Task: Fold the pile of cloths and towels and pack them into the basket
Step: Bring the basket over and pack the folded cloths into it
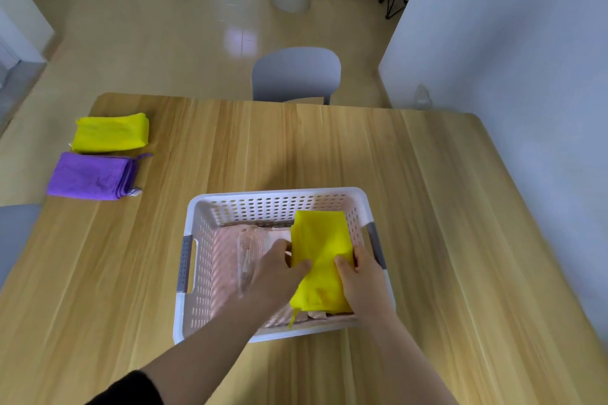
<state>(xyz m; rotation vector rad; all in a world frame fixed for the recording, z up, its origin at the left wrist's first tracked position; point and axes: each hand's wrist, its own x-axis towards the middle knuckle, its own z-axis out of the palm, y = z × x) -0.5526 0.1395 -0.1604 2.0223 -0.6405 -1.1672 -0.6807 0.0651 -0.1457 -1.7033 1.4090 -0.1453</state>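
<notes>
Packing room, head view: the basket [279, 192] stands near the table's [444, 223] front edge, bare wood on every side.
Yellow cloth [320, 240]: folded, in the basket's right half over a pink cloth [227, 250], long axis running near to far.
Left hand [276, 273]: pinches its left edge, thumb on top.
Right hand [362, 276]: grips its right edge.
Far left: spare yellow towel [110, 133] and purple towel [90, 176], folded, well apart from the basket.

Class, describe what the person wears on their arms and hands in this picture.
The left hand and the right hand are bare: no gloves, rings or watch show. A black sleeve covers the left arm near the elbow, at the picture's bottom edge. The right forearm is bare as far as the frame shows.
</notes>
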